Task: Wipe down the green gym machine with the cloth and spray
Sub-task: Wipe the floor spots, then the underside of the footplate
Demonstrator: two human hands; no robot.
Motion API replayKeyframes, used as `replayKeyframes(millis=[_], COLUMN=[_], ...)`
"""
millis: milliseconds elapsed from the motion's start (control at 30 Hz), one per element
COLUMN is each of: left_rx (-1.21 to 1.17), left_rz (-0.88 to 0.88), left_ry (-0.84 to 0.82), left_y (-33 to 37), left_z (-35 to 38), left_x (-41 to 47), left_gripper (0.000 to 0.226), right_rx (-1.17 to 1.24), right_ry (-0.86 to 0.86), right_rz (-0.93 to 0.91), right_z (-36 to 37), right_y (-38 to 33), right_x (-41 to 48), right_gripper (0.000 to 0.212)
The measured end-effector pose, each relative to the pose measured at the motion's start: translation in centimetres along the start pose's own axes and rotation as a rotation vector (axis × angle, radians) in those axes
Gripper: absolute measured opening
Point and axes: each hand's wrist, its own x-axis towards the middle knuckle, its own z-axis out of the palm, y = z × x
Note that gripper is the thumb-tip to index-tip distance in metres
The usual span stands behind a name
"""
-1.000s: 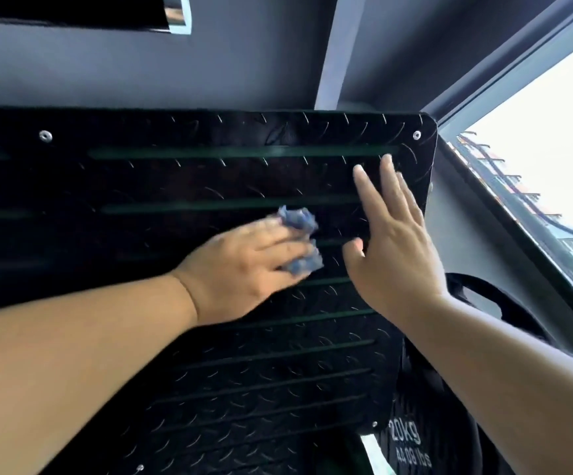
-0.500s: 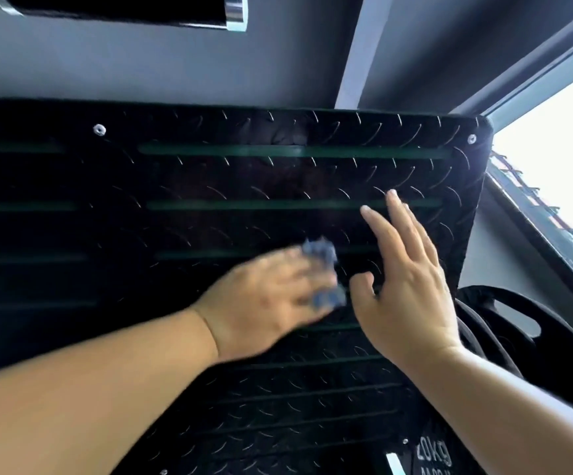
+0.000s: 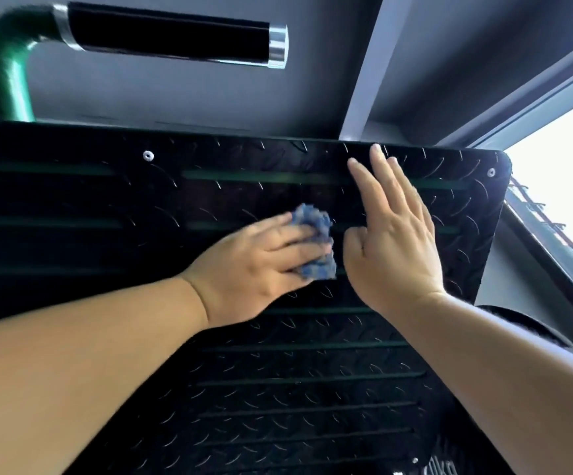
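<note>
r hand (image 3: 394, 241) higher, flat on tread plate (image 3: 107, 234) — l hand (image 3: 254, 265) grips cloth (image 3: 312, 219); grey wall (image 3: 175, 90)

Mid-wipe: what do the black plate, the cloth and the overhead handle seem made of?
Black plate: probably metal tread plate, dark coated; raised curved ridges and screws. Cloth: soft blue fabric, bunched, fuzzy, maybe microfibre. Handle: matte black grip, likely rubber or foam, shiny chrome-look collars, on a glossy green painted tube.
</note>
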Motion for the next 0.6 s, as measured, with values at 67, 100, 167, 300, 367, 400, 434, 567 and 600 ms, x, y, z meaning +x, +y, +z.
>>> replayKeyframes(millis=[67, 100, 167, 300, 367, 400, 434, 567, 600], left_rx=[0.020, 0.041, 0.067, 0.000, -0.088, -0.091, -0.073, 0.052, 0.089], left_rz=[0.037, 0.016, -0.100, -0.177, -0.060, -0.009, 0.020, -0.131, -0.228], left_ry=[-0.036, -0.024, 0.061, 0.055, -0.044, -0.096, -0.128, -0.008, 0.054], left_y=[-1.1, -2.3, -4.6, -2.1, 1.2, 1.9, 1.8, -3.1, -4.7], left_z=[-1.1, -1.8, -3.1, -1.6, -0.1, 0.2, 0.0, -2.3, -3.0], left_x=[0.2, 0.7, 2.0, 0.7, -1.9, -2.6, -2.9, -0.7, -0.3], left_gripper=[0.045, 0.043, 0.040, 0.042, 0.041, 0.042, 0.043, 0.040, 0.039], right_rx=[-0.021, -0.026, -0.022, -0.026, -0.037, -0.034, -0.038, -0.064, -0.048], right_ry=[0.021, 0.036, 0.066, 0.083, 0.044, 0.032, 0.017, 0.051, 0.071], right_rz=[-0.020, -0.028, -0.016, 0.049, 0.040, 0.032, 0.024, 0.051, 0.073], right_z=[-0.2, -0.3, -0.4, -1.0, -1.4, -1.5, -1.5, -0.9, -0.7], right_y=[-0.7, -1.0, -1.6, -2.2, -2.2, -2.3, -2.4, -3.0, -3.4], right_x=[1.3, 2.2, 4.0, 6.2, 5.7, 5.5, 5.3, 4.8, 4.9], right_gripper=[0.073, 0.071, 0.060, 0.038, 0.040, 0.041, 0.043, 0.040, 0.038])
